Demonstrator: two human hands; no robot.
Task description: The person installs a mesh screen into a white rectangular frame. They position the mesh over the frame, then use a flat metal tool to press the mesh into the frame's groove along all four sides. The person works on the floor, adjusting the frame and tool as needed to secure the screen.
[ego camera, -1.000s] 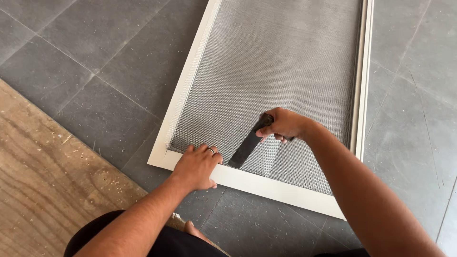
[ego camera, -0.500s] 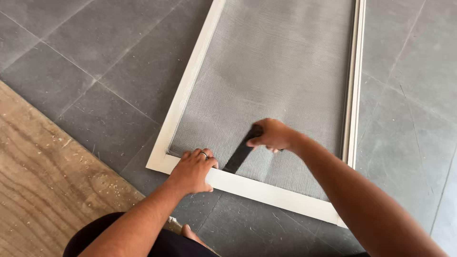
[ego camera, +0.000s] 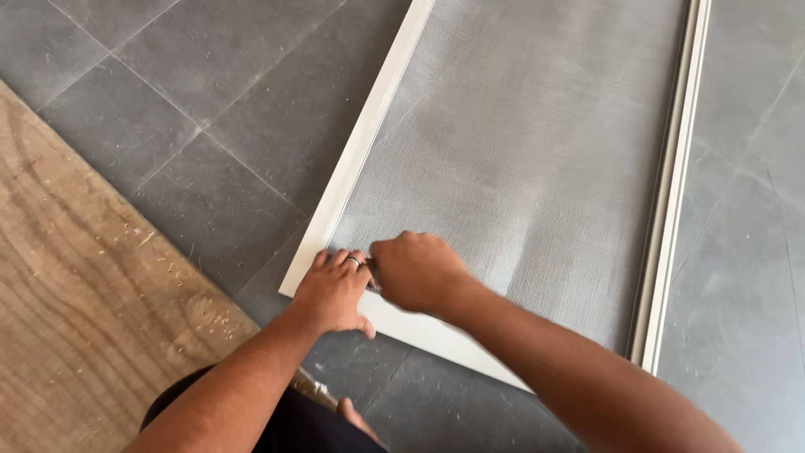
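The left hand (ego camera: pixel 334 289) is pressed flat on the frame (ego camera: pixel 356 164) corner; the right hand (ego camera: pixel 417 272) is clenched — contents hidden. The mesh (ego camera: pixel 520 143) could be torn by a slip.

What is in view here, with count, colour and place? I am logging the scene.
screen frame: one, white, flat on the floor, centre to right
mesh: one sheet, grey, inside the frame
floor tiles: many, dark grey, under and around the frame
plywood sheet: one, light brown, lower left
ring: one, silver, on a left-hand finger
left hand: one, pressed flat on the frame's near corner
right hand: one, closed, at that corner beside the left
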